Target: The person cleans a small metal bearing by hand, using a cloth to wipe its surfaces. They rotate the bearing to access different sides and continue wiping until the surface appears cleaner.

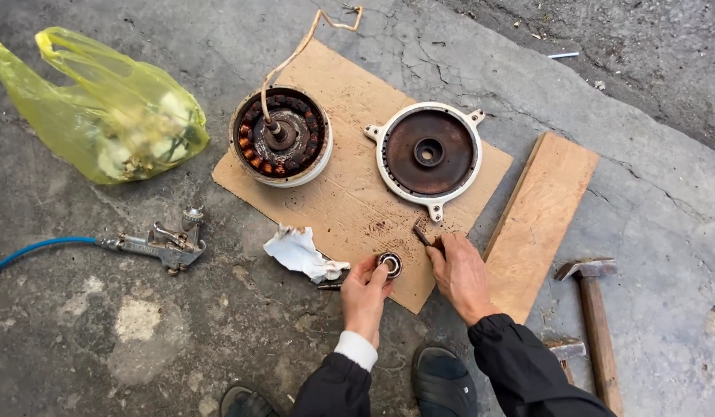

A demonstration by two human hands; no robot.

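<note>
At the near edge of the cardboard sheet (350, 201), the left hand (364, 297) pinches the bearing (390, 264); the right hand (461, 274), just right, grips a small metal tool (423, 233) angled away from the bearing.

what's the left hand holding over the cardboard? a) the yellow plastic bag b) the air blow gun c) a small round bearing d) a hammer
c: the left hand pinches a small round bearing at its fingertips above the cardboard; the hammer, the yellow bag and the blow gun all lie untouched on the ground.
</note>
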